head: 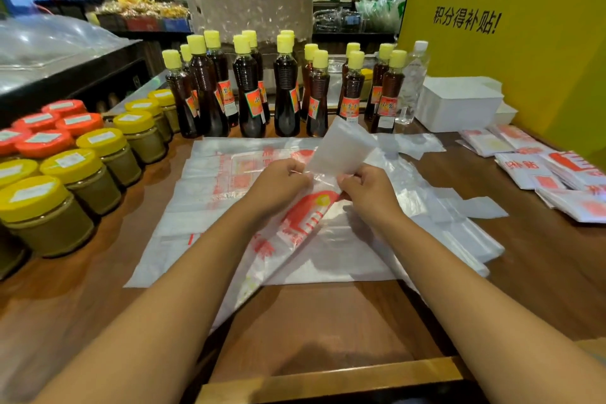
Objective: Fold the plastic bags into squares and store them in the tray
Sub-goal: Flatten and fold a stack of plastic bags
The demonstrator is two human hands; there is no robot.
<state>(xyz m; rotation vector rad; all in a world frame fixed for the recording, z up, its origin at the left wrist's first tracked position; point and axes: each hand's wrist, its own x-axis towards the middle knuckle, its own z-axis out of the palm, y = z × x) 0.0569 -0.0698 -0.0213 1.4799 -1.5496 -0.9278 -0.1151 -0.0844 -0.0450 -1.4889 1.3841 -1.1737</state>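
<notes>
Lying thin, translucent and crinkly: white plastic bag with red print (305, 216). Gleaming glossy beneath: brown varnished wooden table (328, 321). Looking matt and smooth: white plastic tray (459, 105). Shining: dark glossy bottles with matt yellow plastic caps (249, 92).

Wood table (328, 321) w/ bags (203, 207), jars (65, 180), bottles (249, 92), tray (459, 105).

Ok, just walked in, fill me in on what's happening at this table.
A person is folding plastic bags on a wooden table. The left hand and right hand both pinch one printed bag, lifted above a flat pile of bags. Folded squares lie at the right, near a white tray.
</notes>
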